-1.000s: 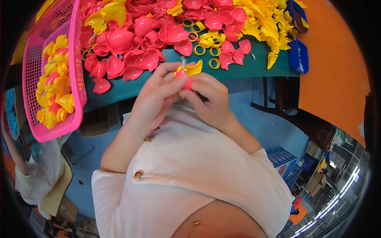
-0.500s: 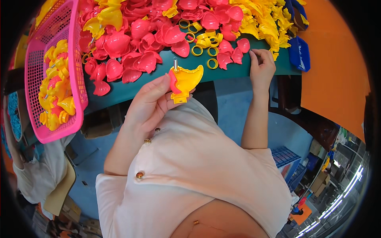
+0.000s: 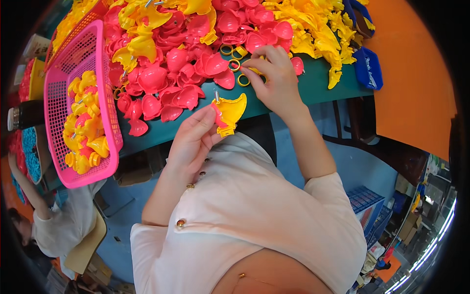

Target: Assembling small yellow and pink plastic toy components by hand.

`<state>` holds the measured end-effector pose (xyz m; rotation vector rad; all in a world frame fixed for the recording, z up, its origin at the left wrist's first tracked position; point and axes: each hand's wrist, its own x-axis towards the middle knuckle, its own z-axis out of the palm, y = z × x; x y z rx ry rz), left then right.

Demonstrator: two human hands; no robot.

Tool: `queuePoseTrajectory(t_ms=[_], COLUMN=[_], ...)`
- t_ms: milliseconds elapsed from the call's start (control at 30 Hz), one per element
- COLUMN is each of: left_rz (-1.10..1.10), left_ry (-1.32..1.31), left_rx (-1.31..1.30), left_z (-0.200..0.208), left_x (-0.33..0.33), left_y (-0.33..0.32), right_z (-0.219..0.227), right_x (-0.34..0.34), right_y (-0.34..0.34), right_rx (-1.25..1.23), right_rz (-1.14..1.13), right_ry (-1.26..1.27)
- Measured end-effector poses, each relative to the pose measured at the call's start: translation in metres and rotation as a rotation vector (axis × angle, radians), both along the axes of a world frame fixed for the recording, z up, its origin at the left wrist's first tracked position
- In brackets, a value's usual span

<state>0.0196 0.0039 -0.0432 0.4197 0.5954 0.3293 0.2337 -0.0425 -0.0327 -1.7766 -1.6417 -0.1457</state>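
Observation:
My left hand (image 3: 196,132) grips a hollow yellow plastic half-shell (image 3: 230,111) by its left side. A pink piece (image 3: 218,116) sits along that side, and a metal pin (image 3: 217,96) sticks up at the top. Over the table, my right hand (image 3: 276,83) has its thumb and forefinger drawn together at the edge of a yellow ring (image 3: 234,69). Whether anything is pinched between them is too small to make out. Another yellow ring (image 3: 243,84) lies just below these fingertips, and the hand partly covers the other rings.
Pink shells (image 3: 177,60) and yellow pieces (image 3: 318,36) are heaped across the green table (image 3: 169,128). A pink basket (image 3: 116,132) with joined yellow-and-pink pieces stands at left. Blue trays (image 3: 368,68) stand at right beside an orange surface (image 3: 411,73). Another person (image 3: 73,215) sits at far left.
My right hand has moved left from beside the small pink shells to the yellow rings. The left hand still holds the yellow half-shell, slightly more tilted. The whole view has shifted a little.

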Motion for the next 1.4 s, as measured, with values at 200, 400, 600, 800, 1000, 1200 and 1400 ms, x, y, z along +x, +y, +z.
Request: queuePoseTrajectory(t_ms=[200, 400, 600, 800, 1000, 1200, 1400], left_rz=[0.000, 0.020, -0.024, 0.000, 0.029, 0.012, 0.011], left_ry=[0.043, 0.055, -0.032, -0.053, -0.046, -0.022, 0.018], left_rx=[0.051, 0.063, 0.073, 0.065, 0.076, 0.130, 0.159], left_z=[0.004, -0.002, 0.006, 0.013, 0.013, 0.019, 0.021], left_x=[-0.002, -0.008, -0.003, -0.003, -0.004, 0.006, 0.010], left_y=[0.002, 0.005, 0.007, 0.009, 0.018, 0.015, 0.011], right_z=[0.003, 0.001, 0.002, 0.000, 0.039, 0.042, 0.036], right_x=[0.007, 0.024, 0.021, 0.023, -0.001, -0.012, -0.022], right_y=[0.027, 0.039, 0.067, 0.069, 0.018, 0.000, -0.005], right_rx=[-0.200, -0.138, -0.086, -0.123, -0.240, -0.220, -0.081], right_rz=[0.080, 0.113, -0.110, -0.082, 0.157, 0.289, 0.305], right_ry=[-0.134, -0.026, -0.346, -0.448, 0.896, 0.564, 0.389])
